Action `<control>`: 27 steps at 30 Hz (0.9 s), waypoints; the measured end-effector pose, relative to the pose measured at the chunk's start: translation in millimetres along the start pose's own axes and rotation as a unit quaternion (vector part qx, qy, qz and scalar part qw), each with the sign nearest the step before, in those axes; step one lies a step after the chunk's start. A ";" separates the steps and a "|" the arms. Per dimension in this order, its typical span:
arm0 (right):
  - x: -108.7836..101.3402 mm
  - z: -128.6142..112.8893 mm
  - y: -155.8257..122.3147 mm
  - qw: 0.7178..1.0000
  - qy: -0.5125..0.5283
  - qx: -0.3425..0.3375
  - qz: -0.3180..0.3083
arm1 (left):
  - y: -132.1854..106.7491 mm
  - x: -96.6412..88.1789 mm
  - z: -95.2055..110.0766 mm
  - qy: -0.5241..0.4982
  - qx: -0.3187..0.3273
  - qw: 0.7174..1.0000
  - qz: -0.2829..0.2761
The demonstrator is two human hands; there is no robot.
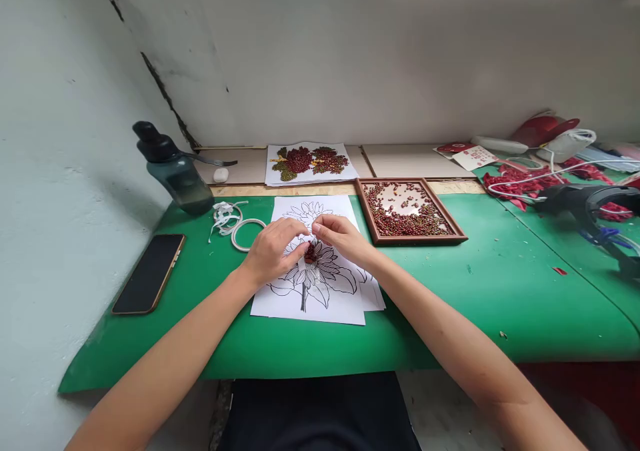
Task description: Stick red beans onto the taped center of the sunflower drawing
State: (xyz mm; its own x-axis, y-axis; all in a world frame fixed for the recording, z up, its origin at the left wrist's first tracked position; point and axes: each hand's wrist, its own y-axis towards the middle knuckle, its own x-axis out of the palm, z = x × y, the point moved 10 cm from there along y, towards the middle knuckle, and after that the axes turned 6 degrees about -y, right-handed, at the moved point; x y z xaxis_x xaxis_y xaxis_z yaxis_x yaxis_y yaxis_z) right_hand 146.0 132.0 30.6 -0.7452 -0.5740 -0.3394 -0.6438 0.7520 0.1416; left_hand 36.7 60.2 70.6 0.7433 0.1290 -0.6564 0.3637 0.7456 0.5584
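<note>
Though central, flower drawing point(320, 276) partly hidden.

Lies flat on the green counter point(500, 271) as a black-outlined flower drawing point(327, 281) on white paper, stem toward the near edge; bears dark red beans point(311, 254) clustered at the centre.

A green-topped table point(500, 291) is running along a pale grey back wall point(320, 58), its left end reaching a bluish-white left wall point(60, 158), and a broken dark crack point(161, 86) is slanting down the corner behind that end of the table. Flat beige boards point(415, 162) and a strip of bare wood point(453, 187) are lining the table's rear side. Soft light is brightening the back wall high above the table, while a greyish floor point(440, 404) is showing dimly below its front edge.
</note>
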 end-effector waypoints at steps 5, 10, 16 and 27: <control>1.8 10.1 0.6 0.998 0.068 0.014 -0.010 | 1.2 0.0 -0.2 -0.004 -0.009 1.000 0.003; 5.9 14.0 0.7 0.993 0.117 0.021 -0.012 | 1.4 -0.4 -3.8 -0.003 -0.024 1.000 0.005; 7.8 14.7 -0.3 0.990 0.137 0.023 -0.017 | -0.3 -1.3 -6.9 0.000 -0.034 0.999 0.010; 7.4 11.7 -1.1 0.992 0.122 0.018 -0.008 | -1.1 1.5 -9.0 -0.003 -0.034 0.999 -0.001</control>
State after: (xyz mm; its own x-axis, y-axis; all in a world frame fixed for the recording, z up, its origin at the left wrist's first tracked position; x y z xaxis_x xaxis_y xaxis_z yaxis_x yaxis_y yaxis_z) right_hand 143.2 130.7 17.1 -0.7576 -0.6443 -0.1046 -0.6526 0.7506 0.1035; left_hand 32.4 65.5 64.5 0.7462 0.1231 -0.6542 0.3267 0.7886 0.5210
